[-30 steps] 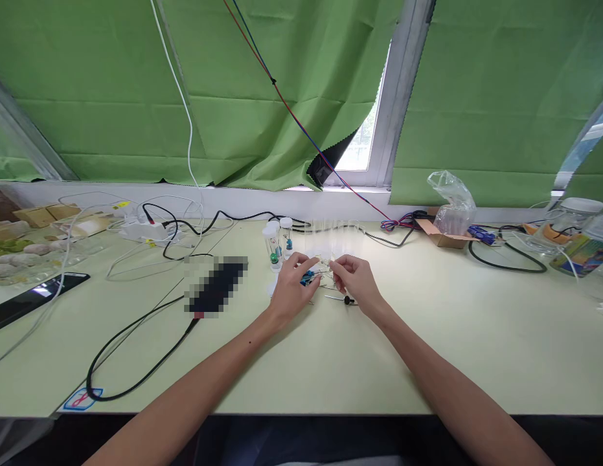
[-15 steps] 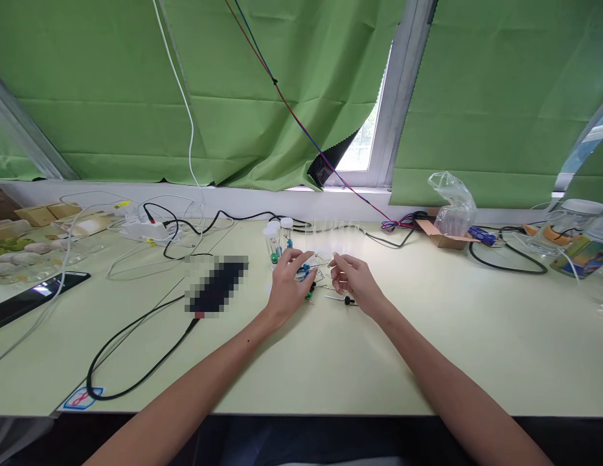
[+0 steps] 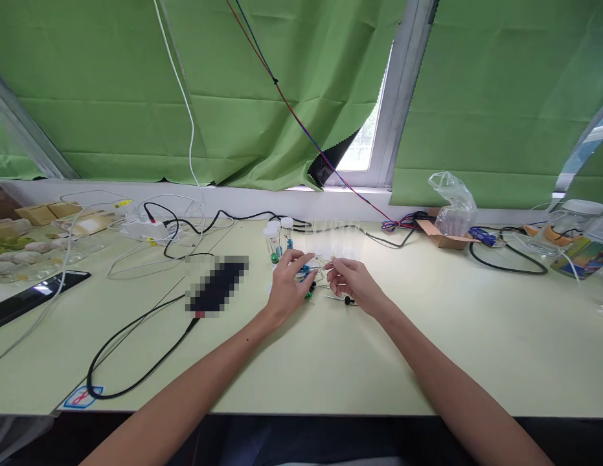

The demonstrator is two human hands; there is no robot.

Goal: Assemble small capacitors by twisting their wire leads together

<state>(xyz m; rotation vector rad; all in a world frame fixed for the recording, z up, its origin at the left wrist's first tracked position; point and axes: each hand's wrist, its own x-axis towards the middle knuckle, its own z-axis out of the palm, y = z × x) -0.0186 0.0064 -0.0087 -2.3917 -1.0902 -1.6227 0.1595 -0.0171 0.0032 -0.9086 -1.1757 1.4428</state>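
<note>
My left hand (image 3: 288, 285) rests on the pale green table (image 3: 427, 336), fingers curled over a little heap of small blue and green parts with thin metal legs (image 3: 308, 279). It pinches one of them. My right hand (image 3: 352, 279) sits just to its right, thumb and forefinger pinched on a thin wire leg between the two hands. A black-headed pin (image 3: 346, 299) lies on the table below my right hand. Two small clear vials with white caps (image 3: 278, 243) stand just behind my left hand.
A black cable (image 3: 136, 349) loops across the left of the table from a blurred dark object (image 3: 216, 285). A phone (image 3: 34, 298), white cables and a power strip (image 3: 140, 228) lie at far left. Clear bag in a cardboard box (image 3: 449, 217), jars (image 3: 570, 230) at right.
My right hand has edged a little left toward the left hand. My left hand's fingers have lifted and shifted over the small parts, uncovering a green one.
</note>
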